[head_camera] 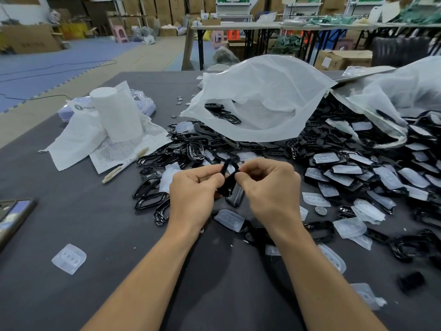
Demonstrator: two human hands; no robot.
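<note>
Midway over the grey bench (71, 211), a person's left hand (193, 189) and right hand (269, 187) meet around a single black plastic shell (228, 181), each pinching it between thumb and curled fingers. The shell stands roughly on end between the two hands, its upper loop rising just above the fingertips. Just beyond it spreads a heap of black frames (262, 149) and translucent button pads (353, 169), spilling from a white bag (262, 96). A paper roll (117, 113) and a pen (124, 164) lie to the left.
</note>
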